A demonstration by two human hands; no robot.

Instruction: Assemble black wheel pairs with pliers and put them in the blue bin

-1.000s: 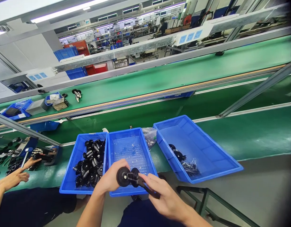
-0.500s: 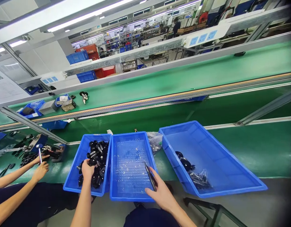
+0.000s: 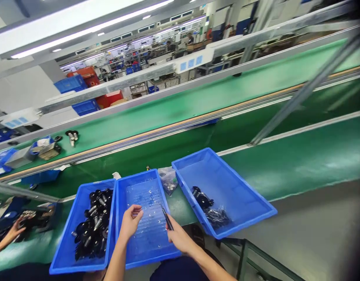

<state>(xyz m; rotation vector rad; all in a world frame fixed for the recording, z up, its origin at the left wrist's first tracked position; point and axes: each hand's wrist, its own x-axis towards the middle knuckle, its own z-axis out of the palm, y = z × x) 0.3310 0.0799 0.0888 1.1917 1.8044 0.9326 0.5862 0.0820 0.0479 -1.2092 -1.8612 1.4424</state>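
Note:
My left hand [image 3: 130, 222] hovers over the near left part of the middle blue bin [image 3: 119, 230], its fingers loosely curled and apart, with nothing visible in them. Small shiny C-shaped clips [image 3: 150, 214] lie scattered on that bin's floor. Over the bin's right side, my right hand [image 3: 177, 235] is closed around a slim black pen-like tool [image 3: 167, 219]. The tool's thin metal tip points up and left, above the bin. Left of my left hand, black and silver round-headed parts [image 3: 94, 222] are heaped in another blue bin [image 3: 64, 238].
A larger blue bin [image 3: 241, 187] on the right holds black parts and a clear plastic bag [image 3: 217, 216]. Between bins lies a bag of small pieces [image 3: 168, 180]. A co-worker's hand [image 3: 15, 231] is at far left. A slanted metal post [image 3: 302, 93] rises at right.
My left hand has left the bin of black parts and moved right over the middle bin. My right hand still holds the tool. The view has turned to the right.

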